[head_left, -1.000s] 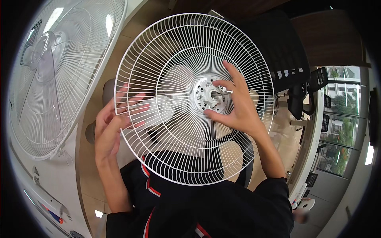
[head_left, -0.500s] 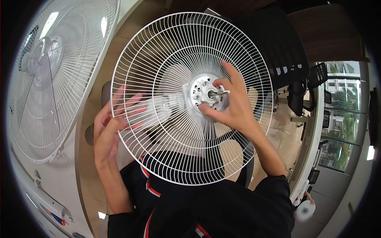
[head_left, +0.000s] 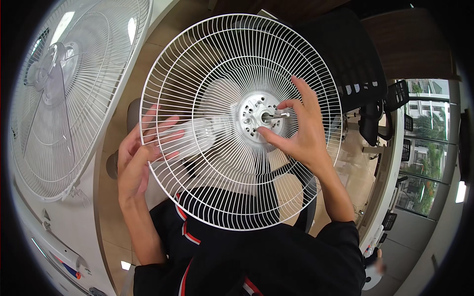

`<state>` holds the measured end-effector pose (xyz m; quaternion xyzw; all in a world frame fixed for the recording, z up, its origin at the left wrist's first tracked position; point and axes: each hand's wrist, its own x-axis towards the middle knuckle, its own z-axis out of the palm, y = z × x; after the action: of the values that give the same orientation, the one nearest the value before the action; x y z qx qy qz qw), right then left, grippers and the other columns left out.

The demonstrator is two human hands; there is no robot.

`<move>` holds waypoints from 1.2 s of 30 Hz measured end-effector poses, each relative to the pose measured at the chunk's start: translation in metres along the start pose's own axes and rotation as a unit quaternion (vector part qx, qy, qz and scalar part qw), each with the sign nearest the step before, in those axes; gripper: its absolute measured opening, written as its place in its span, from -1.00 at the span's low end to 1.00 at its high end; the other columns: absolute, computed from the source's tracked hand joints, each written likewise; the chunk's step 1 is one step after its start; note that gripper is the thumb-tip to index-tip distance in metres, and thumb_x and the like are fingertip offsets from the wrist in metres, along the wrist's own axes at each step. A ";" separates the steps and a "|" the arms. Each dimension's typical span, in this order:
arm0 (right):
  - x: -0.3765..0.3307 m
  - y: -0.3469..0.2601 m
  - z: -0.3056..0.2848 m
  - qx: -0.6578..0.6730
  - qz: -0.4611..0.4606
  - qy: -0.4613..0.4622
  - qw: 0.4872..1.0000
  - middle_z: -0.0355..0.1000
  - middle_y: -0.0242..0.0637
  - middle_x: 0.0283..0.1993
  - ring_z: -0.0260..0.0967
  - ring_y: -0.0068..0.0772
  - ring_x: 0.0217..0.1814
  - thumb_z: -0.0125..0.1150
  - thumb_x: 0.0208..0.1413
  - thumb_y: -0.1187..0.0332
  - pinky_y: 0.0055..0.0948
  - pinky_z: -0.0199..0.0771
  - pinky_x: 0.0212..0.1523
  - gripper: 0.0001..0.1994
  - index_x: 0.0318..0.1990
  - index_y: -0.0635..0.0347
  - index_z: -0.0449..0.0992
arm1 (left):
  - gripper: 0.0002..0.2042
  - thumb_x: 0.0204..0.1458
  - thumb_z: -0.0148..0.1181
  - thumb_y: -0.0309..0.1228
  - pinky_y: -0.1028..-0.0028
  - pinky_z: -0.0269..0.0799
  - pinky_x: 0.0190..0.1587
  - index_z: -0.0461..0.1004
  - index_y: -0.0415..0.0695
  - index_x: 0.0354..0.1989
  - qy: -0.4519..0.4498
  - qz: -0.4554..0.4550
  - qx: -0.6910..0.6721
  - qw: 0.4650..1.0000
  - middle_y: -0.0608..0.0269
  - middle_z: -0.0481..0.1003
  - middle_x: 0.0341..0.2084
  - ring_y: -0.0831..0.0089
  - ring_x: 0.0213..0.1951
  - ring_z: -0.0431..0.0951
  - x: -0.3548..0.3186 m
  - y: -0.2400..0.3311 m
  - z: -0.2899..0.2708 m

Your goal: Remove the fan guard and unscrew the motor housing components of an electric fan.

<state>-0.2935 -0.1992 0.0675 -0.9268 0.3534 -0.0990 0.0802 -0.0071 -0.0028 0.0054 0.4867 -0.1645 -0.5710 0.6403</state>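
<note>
A round white wire fan guard (head_left: 240,229) stands in front of my torso, its open side facing up at me. My left hand (head_left: 134,163) grips its left rim, with the fingers behind the wires and the thumb in front. At the guard's middle is a pale round motor plate (head_left: 253,113) with holes, and a thin metal shaft (head_left: 277,116) sticks out of it. My right hand (head_left: 307,140) is over the hub, its thumb and fingers spread around the shaft without closing on it. Through the wires shows a white fan housing (head_left: 200,137).
On the white table (head_left: 74,227) at left lies another fan guard (head_left: 98,98) with see-through fan blades (head_left: 58,84). A small blue and orange object (head_left: 71,270) lies nearer. Black chairs (head_left: 340,54) stand far right. Another person (head_left: 376,261) is at the lower right.
My right hand has shifted slightly right and its fingers have moved off from the hub's middle. The guard has moved a little to the right; my left hand keeps its hold.
</note>
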 end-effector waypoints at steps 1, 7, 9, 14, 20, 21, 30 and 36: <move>-0.001 -0.001 -0.001 0.000 0.001 0.000 1.000 0.07 0.26 0.52 -0.12 0.34 0.63 0.59 -0.16 -0.05 0.27 -0.06 0.53 -0.37 -0.13 0.32 0.55 | -0.20 -0.04 0.07 -0.58 0.26 0.68 0.03 0.10 -0.30 0.52 0.000 0.000 -0.003 1.000 -0.29 0.43 0.26 -0.03 0.18 0.60 0.000 -0.001 -0.001; 0.000 -0.003 0.001 0.205 -0.016 -0.058 0.977 -0.03 0.13 0.61 -0.12 0.32 0.65 0.62 -0.22 -0.06 0.31 -0.04 0.53 -0.28 0.08 0.18 0.57 | -0.20 -0.04 0.05 -0.59 0.25 0.68 0.04 0.11 -0.29 0.52 0.002 -0.001 0.003 1.000 -0.28 0.44 0.26 -0.03 0.18 0.60 0.000 0.000 0.001; 0.000 0.000 0.000 0.179 -0.026 -0.055 0.982 -0.08 0.11 0.63 -0.14 0.30 0.66 0.61 -0.23 -0.07 0.33 -0.05 0.53 -0.22 0.16 0.15 0.53 | -0.20 -0.05 0.05 -0.60 0.25 0.68 0.03 0.12 -0.29 0.52 0.002 0.000 0.005 1.000 -0.28 0.44 0.26 -0.03 0.18 0.60 0.000 0.000 0.001; -0.001 0.010 0.004 0.047 -0.042 -0.022 0.998 -0.06 0.18 0.60 -0.17 0.35 0.66 0.59 -0.20 -0.09 0.29 -0.05 0.54 -0.24 0.10 0.23 0.53 | -0.17 -0.09 0.07 -0.59 0.24 0.70 0.02 0.12 -0.30 0.52 0.004 0.001 0.001 1.000 -0.26 0.45 0.26 -0.04 0.18 0.60 -0.001 -0.002 0.000; 0.000 0.013 -0.004 0.173 -0.075 -0.079 0.979 -0.07 0.26 0.59 -0.23 0.44 0.66 0.61 -0.28 -0.15 0.35 -0.04 0.52 -0.13 0.14 0.29 0.53 | -0.18 -0.07 0.08 -0.55 0.23 0.69 0.03 0.11 -0.31 0.52 0.004 -0.004 0.011 1.000 -0.27 0.44 0.26 -0.04 0.18 0.60 -0.001 -0.001 0.002; 0.000 0.015 -0.004 0.241 -0.073 -0.069 0.965 -0.07 0.26 0.59 -0.25 0.45 0.66 0.61 -0.31 -0.17 0.36 -0.03 0.52 -0.09 0.17 0.28 0.52 | -0.18 -0.07 0.08 -0.55 0.23 0.69 0.03 0.11 -0.31 0.52 0.004 -0.005 0.011 1.000 -0.27 0.44 0.26 -0.04 0.18 0.60 -0.001 0.000 0.002; -0.004 -0.004 -0.010 0.080 -0.030 0.022 0.996 0.43 -0.04 0.16 0.33 0.03 0.30 0.61 -0.20 0.04 0.25 -0.02 0.54 -0.07 0.31 0.33 0.33 | -0.20 -0.05 0.04 -0.56 0.22 0.65 0.06 0.11 -0.32 0.51 0.000 -0.005 0.017 1.000 -0.27 0.45 0.25 -0.02 0.18 0.60 0.000 0.001 0.003; -0.008 -0.007 -0.012 0.013 -0.004 -0.049 0.999 0.50 -0.10 0.06 0.38 -0.04 0.28 0.60 -0.19 -0.01 0.34 -0.20 0.57 0.04 0.42 0.33 0.23 | -0.20 -0.05 0.03 -0.56 0.22 0.64 0.08 0.12 -0.30 0.51 0.009 -0.009 0.023 1.000 -0.26 0.45 0.25 -0.02 0.18 0.60 -0.001 0.001 0.002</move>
<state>-0.2978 -0.1891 0.0800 -0.9309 0.3436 -0.0583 0.1094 -0.0088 -0.0033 0.0074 0.5075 -0.1675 -0.5686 0.6254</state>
